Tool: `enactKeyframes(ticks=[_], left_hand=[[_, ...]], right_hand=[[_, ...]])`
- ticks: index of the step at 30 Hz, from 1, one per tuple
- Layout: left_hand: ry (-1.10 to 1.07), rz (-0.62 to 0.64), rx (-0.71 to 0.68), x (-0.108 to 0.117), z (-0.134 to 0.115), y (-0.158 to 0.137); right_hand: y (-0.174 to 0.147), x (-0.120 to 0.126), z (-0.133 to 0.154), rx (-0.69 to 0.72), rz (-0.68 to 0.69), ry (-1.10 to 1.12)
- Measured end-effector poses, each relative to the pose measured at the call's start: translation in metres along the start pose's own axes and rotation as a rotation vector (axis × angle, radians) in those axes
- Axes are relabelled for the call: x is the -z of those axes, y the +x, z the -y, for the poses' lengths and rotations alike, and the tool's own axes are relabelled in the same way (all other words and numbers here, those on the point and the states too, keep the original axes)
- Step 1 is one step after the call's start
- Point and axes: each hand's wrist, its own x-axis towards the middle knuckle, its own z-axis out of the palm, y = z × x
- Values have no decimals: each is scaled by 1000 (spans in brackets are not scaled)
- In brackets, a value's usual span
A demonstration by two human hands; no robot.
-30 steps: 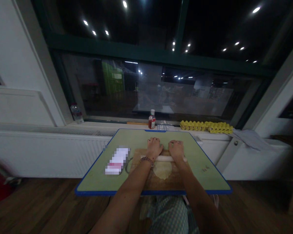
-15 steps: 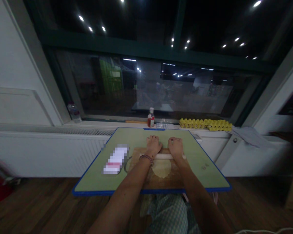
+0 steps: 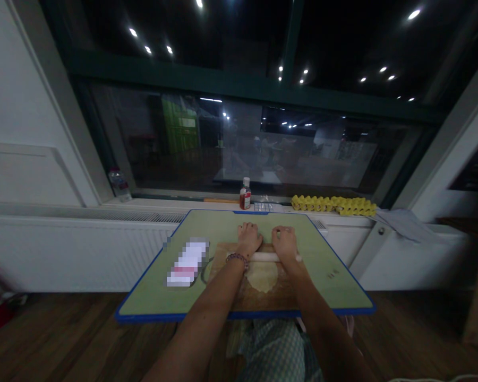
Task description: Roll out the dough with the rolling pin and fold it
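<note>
Dough (image 3: 262, 276) lay as a thin pale round on the board (image 3: 255, 297), just on the near side of the pin (image 3: 265, 257). It looked soft and limp, likely to stretch or tear if lifted by one edge, and probably a little tacky; it would best be taken up from underneath at two opposite edges, or left flat and worked only through the pin. The pin looked stiff, smooth and light, a plain white rod that would roll freely, so pressure belonged on its two ends, clear of the dough.

The left hand (image 3: 249, 239) lay palm-down across the pin's left part, fingers stretched forward and flat rather than curled, pressing and not gripping. The right hand (image 3: 284, 241) lay the same way on the pin's right part, fingers extended, with the pin's tip showing past it. A bead bracelet (image 3: 237, 258) sat on the left wrist.

The board rested on the green bench (image 3: 334, 254). Left of the board lay a blurred white packet (image 3: 187, 262). Beyond the bench, on the sill, stood a small red bottle (image 3: 245, 194), and right of it yellow egg trays (image 3: 332, 205).
</note>
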Motion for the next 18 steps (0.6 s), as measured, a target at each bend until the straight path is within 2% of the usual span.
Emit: enactKeyframes(ticks=[18], left_hand=[[21, -44, -1, -6, 1, 4]], right_hand=[[-2, -5, -2, 63, -30, -68]])
